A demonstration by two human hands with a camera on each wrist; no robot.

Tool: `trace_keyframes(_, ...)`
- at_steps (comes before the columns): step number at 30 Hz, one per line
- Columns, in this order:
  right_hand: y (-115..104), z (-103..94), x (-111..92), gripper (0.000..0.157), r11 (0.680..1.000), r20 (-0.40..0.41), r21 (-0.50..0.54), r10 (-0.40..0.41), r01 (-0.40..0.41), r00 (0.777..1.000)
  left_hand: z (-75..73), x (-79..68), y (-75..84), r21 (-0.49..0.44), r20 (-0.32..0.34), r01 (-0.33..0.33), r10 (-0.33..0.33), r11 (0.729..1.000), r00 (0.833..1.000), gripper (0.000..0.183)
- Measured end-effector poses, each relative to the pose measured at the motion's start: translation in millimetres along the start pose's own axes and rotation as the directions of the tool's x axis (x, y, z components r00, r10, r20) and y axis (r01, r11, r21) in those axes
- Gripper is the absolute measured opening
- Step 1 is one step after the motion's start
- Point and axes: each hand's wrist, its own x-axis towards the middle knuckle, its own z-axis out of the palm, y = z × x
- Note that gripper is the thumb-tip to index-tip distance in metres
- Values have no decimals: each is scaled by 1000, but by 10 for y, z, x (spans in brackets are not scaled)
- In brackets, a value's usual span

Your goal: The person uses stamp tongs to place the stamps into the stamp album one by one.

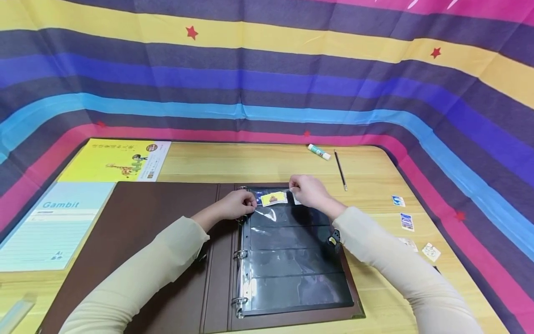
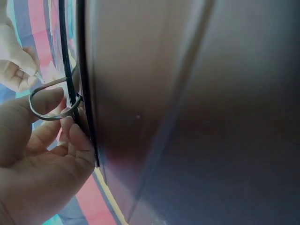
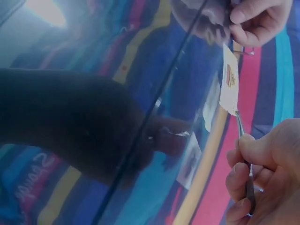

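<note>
A brown ring binder (image 1: 164,208) lies open, with a black stamp page (image 1: 296,262) of clear strip pockets on its metal rings. My right hand (image 1: 309,190) grips metal tweezers (image 3: 240,124), whose tips hold one end of a yellow postage stamp (image 1: 274,199) at the page's top pocket. At the top ring, my left hand (image 1: 238,204) pinches the page's edge between thumb and fingers; the exact contact is partly hidden. Other stamps (image 3: 190,161) show in the top pocket, beneath the yellow one and beside it. The lower pockets show only black backing.
Several loose stamps (image 1: 407,221) lie to the right. A glue stick (image 1: 319,152) and a pencil (image 1: 340,170) are at the back. On the left are a yellow drawing pad (image 1: 112,160) and a lined Gambit pad (image 1: 54,227). A striped cloth (image 1: 267,83) hangs behind the table.
</note>
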Motion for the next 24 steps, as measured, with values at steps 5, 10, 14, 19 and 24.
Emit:
trace_keyframes(5, -55, 72, -57, 9, 999, 40, -37, 0, 2, 999, 1, 7, -12, -40, 0, 25, -25, 999, 1000, 3)
trace_keyframes(10, -86, 124, -146, 12, 997, 78, -51, -49, 53, 996, -6, -6, 7, -56, -1, 33, -33, 998, 999, 4)
trace_keyframes(14, -83, 122, -161, 12, 996, 70, -48, -68, 72, 995, -9, -7, 11, -60, 2, 28, -27, 998, 1000, 4)
trace_keyframes(19, -89, 122, -93, 8, 995, 77, -9, -99, 100, 992, -11, 0, -5, -66, 13, 28, -27, 997, 1000, 4)
trace_keyframes(24, -111, 161, -46, 8, 987, 101, 47, -155, 151, 983, -10, -9, 13, -75, 13, 24, -23, 997, 1000, 4)
